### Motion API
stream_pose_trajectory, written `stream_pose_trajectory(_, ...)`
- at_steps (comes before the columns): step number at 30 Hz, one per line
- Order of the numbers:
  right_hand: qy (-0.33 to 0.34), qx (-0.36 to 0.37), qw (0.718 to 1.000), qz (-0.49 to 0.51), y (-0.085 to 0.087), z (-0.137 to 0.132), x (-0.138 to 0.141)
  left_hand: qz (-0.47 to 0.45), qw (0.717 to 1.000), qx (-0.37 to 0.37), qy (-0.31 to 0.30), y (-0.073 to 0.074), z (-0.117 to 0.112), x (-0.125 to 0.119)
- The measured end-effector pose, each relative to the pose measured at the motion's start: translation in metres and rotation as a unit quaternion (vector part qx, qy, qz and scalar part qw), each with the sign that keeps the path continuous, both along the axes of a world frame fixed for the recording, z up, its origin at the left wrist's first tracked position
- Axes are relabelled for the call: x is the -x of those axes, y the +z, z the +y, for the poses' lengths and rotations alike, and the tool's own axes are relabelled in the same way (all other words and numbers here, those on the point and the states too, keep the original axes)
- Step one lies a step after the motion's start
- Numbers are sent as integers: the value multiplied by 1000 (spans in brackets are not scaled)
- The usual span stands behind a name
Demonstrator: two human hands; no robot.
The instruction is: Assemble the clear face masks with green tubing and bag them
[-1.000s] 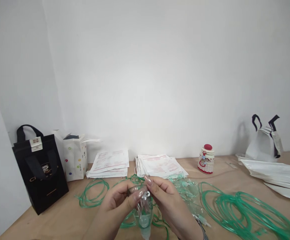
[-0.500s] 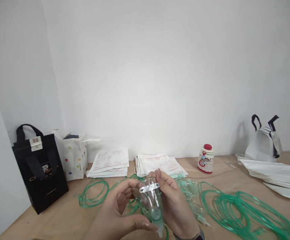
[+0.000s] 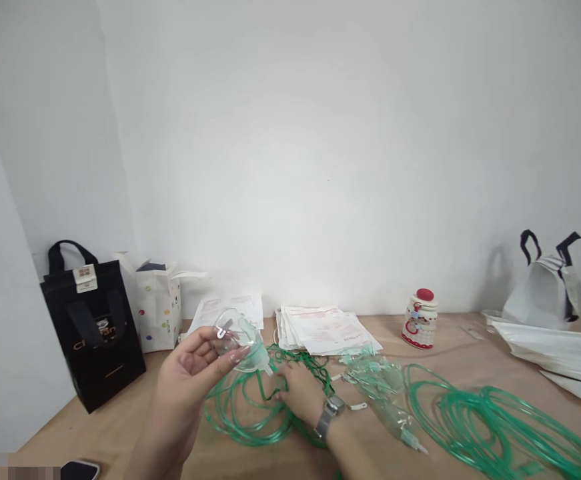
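Now I'm holding the clear oxygen mask (image 3: 248, 332) in my left hand (image 3: 190, 370) alone, where a moment ago both hands were cupping it. I'm lifting it to the left, above the table and in front of the left-hand printed packets (image 3: 230, 305), while my right hand (image 3: 301, 393) is reaching down among the dark green elastic straps (image 3: 316, 363). That is leaving one hand carrying the mask and the other free for what is lying beneath it. My left thumb and fingers are clamping the mask's wall; my right fingers are curling downward beside a strap, though I can't tell whether they're pinching it.

The mask is looking glossy and see-through, tilting so that its whitish nose strip (image 3: 223, 333) is sitting at the upper left and its narrow, green-tinted connector (image 3: 265, 364) is pointing down towards my right hand. One loop of green tubing (image 3: 250, 440) is lying coiled below, and more clear masks (image 3: 377, 383) are lying heaped to the right of my wristwatch (image 3: 330, 415).
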State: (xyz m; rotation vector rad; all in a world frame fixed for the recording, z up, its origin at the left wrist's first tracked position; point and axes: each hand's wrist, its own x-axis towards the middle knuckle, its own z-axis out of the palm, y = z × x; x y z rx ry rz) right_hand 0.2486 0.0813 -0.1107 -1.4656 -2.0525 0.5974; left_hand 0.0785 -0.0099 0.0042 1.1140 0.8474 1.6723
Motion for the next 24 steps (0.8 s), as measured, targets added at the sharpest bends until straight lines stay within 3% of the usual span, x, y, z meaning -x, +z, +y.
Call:
stream_pose_trajectory(2, 6, 20, 1000, 9, -15, 6, 6, 8, 999, -8, -30, -1, 0, -6)
stream_pose_trajectory(4, 4, 32, 998, 49, -17, 10, 6, -1, 999, -13, -49, -2, -1, -12)
stream_pose_trajectory(6, -5, 36, 993, 114, -7, 12, 1, -13, 998, -15, -59, -2, -2, -17)
stream_pose_trajectory(9, -13, 43, 967, 252, 23, 7, -14, 20, 994, 2, -110, -2, -2, -22)
stream_pose_trajectory(13, 23, 76, 890, 449, 68, -21, -31, 114, 968, 32, -220, -6, -1, -32)
stream_pose_trajectory(16, 64, 111, 831, 541, 88, -44, -35, 126, 952, 26, -279, -10, 0, -44)
stream_pose_trajectory(19, 99, 135, 784, 597, 95, -54, -36, 107, 945, 32, -306, -15, 3, -55)
stream_pose_trajectory(24, 142, 167, 709, 670, 97, -52, -49, 111, 959, 30, -260, -19, 9, -54)
